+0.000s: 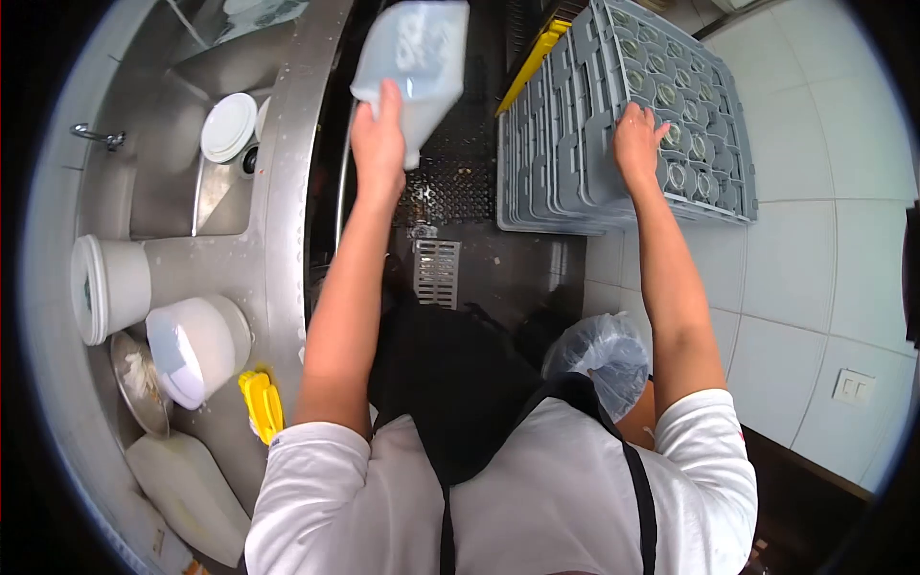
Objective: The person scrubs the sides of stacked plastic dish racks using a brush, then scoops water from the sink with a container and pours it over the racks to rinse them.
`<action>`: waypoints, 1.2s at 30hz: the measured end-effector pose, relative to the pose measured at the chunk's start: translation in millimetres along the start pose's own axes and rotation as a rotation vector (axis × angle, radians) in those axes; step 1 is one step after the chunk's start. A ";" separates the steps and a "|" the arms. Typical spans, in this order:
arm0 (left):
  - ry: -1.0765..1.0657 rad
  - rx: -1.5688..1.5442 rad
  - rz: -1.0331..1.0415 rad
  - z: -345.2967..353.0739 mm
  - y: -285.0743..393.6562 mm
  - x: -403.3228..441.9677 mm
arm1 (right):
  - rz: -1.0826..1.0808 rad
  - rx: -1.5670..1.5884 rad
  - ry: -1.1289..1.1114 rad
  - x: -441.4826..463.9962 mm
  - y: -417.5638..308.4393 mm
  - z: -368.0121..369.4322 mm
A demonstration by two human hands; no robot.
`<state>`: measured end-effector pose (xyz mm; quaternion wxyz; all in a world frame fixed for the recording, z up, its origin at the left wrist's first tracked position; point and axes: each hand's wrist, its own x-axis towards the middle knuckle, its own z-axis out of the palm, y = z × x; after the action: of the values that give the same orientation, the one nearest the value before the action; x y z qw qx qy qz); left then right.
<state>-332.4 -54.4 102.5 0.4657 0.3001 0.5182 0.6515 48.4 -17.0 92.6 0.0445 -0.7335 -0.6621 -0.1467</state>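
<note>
My left hand is closed on a translucent plastic container with white marks on its side, held up over the dark floor. The thumb presses against its near wall. My right hand grips the near rim of a grey glass rack, its fingers curled over the edge. This rack tops a stack of grey racks and holds several upside-down glasses in its compartments.
To the left runs a steel sink counter with white plates, white tubs and a yellow clip-like object. A floor drain grate lies ahead; a plastic-lined bin stands by my right side near the tiled wall.
</note>
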 end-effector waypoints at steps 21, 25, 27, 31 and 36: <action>0.423 1.507 0.477 -129.0 154.4 373.8 | 0.128 0.232 -0.030 -0.6 -11.0 -20.6; 0.328 1.782 0.280 -129.8 103.2 456.4 | 0.117 0.222 -0.009 -4.0 2.1 -0.1; 0.207 1.902 0.165 -130.2 90.2 485.3 | 0.086 0.204 0.029 -6.7 2.8 0.2; 0.092 1.768 -0.020 -133.9 46.9 539.8 | 0.128 0.159 -0.026 -8.8 1.1 -1.7; 0.206 0.778 -0.362 -172.5 7.9 614.4 | 0.160 0.131 -0.065 -6.8 0.4 -3.1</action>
<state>-722.7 441.1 5.0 0.3703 0.2911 0.8129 0.3424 47.7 -24.4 93.8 0.0826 -0.7839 -0.6107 -0.0750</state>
